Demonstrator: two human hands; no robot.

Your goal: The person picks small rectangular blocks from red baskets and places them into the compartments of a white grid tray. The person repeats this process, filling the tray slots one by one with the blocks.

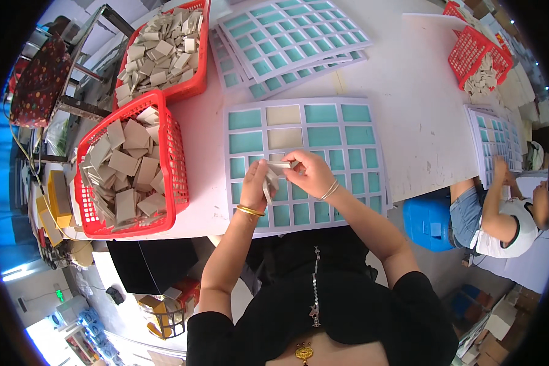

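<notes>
In front of me lies a white grid tray (305, 101) with teal-bottomed compartments of two sizes. Two large compartments in its second column each hold a flat beige rectangular piece (283, 114). Over the tray's middle, my left hand (254, 185) is closed around a few thin beige pieces (268, 188), seen partly edge-on. My right hand (312, 175) pinches the right end of a beige piece (279, 165) whose left end meets my left fingers. How many pieces I hold is partly hidden by my fingers.
Left of the tray stands a red plastic basket (172, 177) of larger beige pieces; behind it, another red basket (202, 58) holds smaller ones. Stacked grid trays (293, 39) lie at the far side. At right, another person (506, 213) sits by more trays and a red basket (463, 64).
</notes>
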